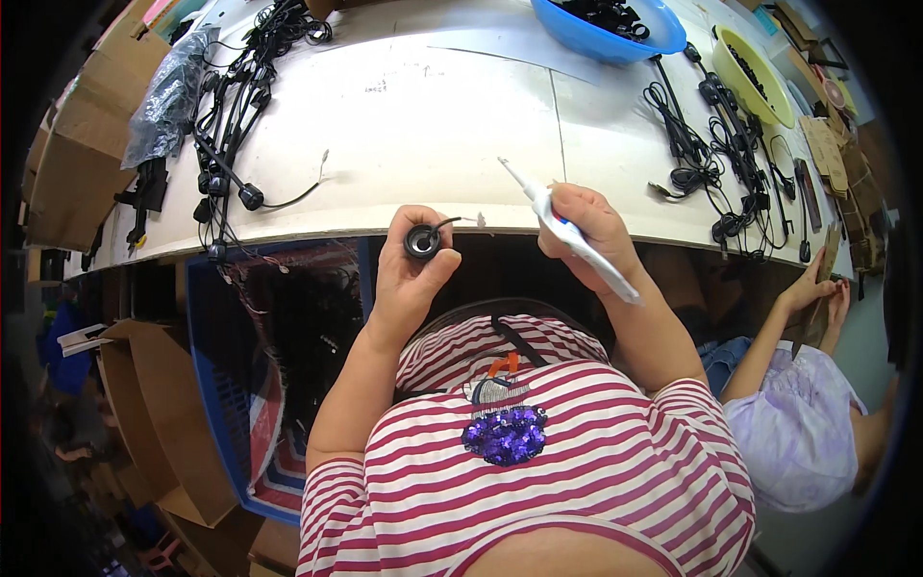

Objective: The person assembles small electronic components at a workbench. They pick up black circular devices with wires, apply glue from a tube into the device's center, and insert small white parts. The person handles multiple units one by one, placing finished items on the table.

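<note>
My left hand [402,288] is closed around a small round black housing [411,243], its open end facing up with a pale, shiny ring inside. A short black cable [448,223] comes out beside it, ending in a small whitish tip. My right hand [598,231] grips a white handheld tool [598,262] with a slim tip pointing up and to the left, above the table edge. The tool's tip and the black housing are apart. The tool's exact kind does not show.
Black cabled parts [252,196] lie on the white table [461,125] at left, and more cables [687,144] at right. A blue bowl [615,43] and yellow bowl [745,82] hold black pieces. A blue crate [207,375] stands below left. Another person's hand [808,288] is at right.
</note>
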Demonstrator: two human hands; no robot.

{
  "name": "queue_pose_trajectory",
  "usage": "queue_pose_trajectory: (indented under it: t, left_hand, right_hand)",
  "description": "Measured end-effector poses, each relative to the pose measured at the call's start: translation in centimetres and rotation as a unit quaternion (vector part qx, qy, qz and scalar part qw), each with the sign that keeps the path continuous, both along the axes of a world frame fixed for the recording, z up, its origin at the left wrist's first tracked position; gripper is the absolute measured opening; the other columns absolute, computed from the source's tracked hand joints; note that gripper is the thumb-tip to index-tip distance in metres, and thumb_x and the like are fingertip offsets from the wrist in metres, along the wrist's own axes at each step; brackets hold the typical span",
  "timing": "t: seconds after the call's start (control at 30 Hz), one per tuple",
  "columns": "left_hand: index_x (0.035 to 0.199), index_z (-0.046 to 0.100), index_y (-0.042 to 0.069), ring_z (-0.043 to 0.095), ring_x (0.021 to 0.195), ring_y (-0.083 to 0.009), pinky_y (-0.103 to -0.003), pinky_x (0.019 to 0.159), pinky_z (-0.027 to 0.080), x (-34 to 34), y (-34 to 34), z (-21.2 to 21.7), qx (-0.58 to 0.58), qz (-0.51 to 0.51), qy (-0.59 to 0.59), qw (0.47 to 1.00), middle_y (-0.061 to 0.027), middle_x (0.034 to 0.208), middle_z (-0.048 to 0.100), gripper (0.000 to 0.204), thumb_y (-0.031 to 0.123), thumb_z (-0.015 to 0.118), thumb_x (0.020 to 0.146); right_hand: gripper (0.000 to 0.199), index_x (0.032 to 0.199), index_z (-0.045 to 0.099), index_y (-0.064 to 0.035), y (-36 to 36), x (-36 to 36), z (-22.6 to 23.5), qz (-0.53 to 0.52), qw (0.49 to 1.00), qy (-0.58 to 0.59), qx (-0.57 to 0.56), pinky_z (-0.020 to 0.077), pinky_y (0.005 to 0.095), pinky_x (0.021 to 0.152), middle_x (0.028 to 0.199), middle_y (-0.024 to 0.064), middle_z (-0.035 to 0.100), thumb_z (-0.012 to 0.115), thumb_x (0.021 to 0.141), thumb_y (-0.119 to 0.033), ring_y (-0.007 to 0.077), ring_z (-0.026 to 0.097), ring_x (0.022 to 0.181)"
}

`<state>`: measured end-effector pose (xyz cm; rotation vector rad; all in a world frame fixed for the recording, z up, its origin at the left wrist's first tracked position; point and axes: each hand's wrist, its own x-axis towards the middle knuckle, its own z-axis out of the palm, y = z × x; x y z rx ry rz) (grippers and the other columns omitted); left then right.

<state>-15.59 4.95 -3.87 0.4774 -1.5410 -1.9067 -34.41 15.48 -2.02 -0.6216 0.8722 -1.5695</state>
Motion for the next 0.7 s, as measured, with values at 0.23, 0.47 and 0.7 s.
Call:
queue_pose_trajectory:
  t: [0.23,0.47,0.7]
  left_hand:
    - [0.102,0.040,0.006,0.038,0.070,-0.0089,-0.020,0.064,0.033,0.4,0.8,0.4,-0.039,-0.027,0.007,0.999,-0.0043,0.086,0.044,0.027,0.011,0.055,0.080]
    - [0.100,0.046,0.001,0.039,0.071,-0.0100,-0.022,0.067,0.033,0.4,0.3,0.5,0.038,-0.072,-0.026,0.996,-0.0046,0.086,0.047,0.028,0.021,0.055,0.083]
    - [0.075,0.055,0.002,0.043,0.063,-0.0032,-0.018,0.058,0.036,0.4,-0.3,0.7,0.036,-0.019,-0.046,0.998,0.0027,0.069,0.049,0.019,0.018,0.065,0.076]
  right_hand:
    - [0.024,0.073,0.053,-0.0051,1.4,1.1,0.3,-0.057,0.984,0.167,0.018,0.0293,0.0170,0.052,0.065,-0.0046,0.047,0.052,0.090,-0.023,0.0014,0.038,0.058]
    - [0.025,0.074,0.056,-0.0031,1.2,1.3,0.4,-0.108,0.971,0.215,-0.011,0.0303,0.0167,0.049,0.062,-0.0046,0.047,0.052,0.090,-0.022,0.0005,0.039,0.056]
    - [0.021,0.074,0.055,-0.0003,1.8,2.6,1.5,-0.100,0.886,0.452,-0.035,0.0367,0.0257,0.045,0.056,0.0050,0.049,0.059,0.084,-0.019,0.0106,0.045,0.049]
